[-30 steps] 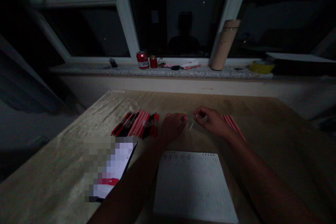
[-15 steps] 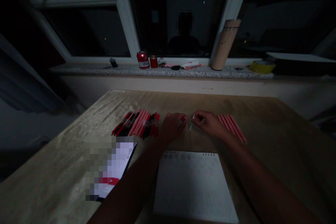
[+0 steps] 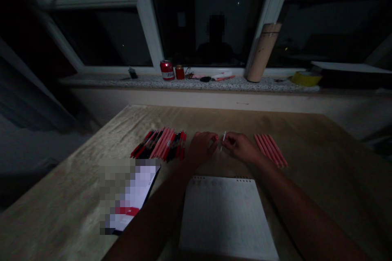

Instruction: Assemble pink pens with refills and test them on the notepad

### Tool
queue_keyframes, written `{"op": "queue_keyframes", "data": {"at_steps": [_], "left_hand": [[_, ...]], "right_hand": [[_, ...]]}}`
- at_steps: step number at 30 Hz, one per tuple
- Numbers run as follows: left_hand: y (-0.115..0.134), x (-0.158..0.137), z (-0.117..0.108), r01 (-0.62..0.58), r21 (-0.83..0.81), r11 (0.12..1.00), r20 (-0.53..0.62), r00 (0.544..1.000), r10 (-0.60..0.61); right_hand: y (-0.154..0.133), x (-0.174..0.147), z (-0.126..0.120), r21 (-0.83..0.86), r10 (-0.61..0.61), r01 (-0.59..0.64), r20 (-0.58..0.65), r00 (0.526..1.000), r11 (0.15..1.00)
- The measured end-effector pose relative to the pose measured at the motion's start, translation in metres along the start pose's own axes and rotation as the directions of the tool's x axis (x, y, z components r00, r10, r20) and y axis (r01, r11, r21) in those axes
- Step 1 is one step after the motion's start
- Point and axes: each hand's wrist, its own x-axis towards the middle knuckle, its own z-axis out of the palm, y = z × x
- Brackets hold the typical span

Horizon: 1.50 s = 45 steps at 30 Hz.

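In the middle of the table, my left hand (image 3: 202, 147) is closed, with a small pinkish-red end (image 3: 217, 137) showing at its fingertips; the rest of that thing is hidden. Close to its right, my right hand (image 3: 241, 145) pinches a thin white stick (image 3: 224, 135), nearly upright; the light is too dim to tell its kind. Beside my left hand lies a group of red, black and pink pens (image 3: 161, 143). To the right of my right hand, several pink pencil-like sticks (image 3: 270, 149) lie side by side in a slanted row.
A spiral notebook (image 3: 226, 220) lies between my forearms, and a phone with a lit screen (image 3: 137, 191) is by my left forearm. On the windowsill (image 3: 147, 81) stand a red can (image 3: 167, 70), a small jar (image 3: 179, 72), a tall cylinder (image 3: 263, 53) and a yellow tape roll (image 3: 306, 78).
My right hand has shifted slightly left, nearer my left hand, and the white stick stands a little higher and more upright. My left hand stays in place.
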Motion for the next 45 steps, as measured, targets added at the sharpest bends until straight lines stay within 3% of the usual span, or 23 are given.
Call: {"op": "queue_keyframes", "data": {"at_steps": [20,45], "left_hand": [[0.007,0.001,-0.006,-0.005,-0.005,1.0,0.017,1.0,0.005],[0.0,0.0,0.0,-0.03,0.05,0.998,0.0,1.0,0.03]], "right_hand": [[-0.043,0.014,-0.041,0.055,-0.051,0.063,-0.189,0.981,0.996],[-0.032,0.016,-0.014,-0.014,-0.1,0.099,-0.076,0.992,0.995]]}}
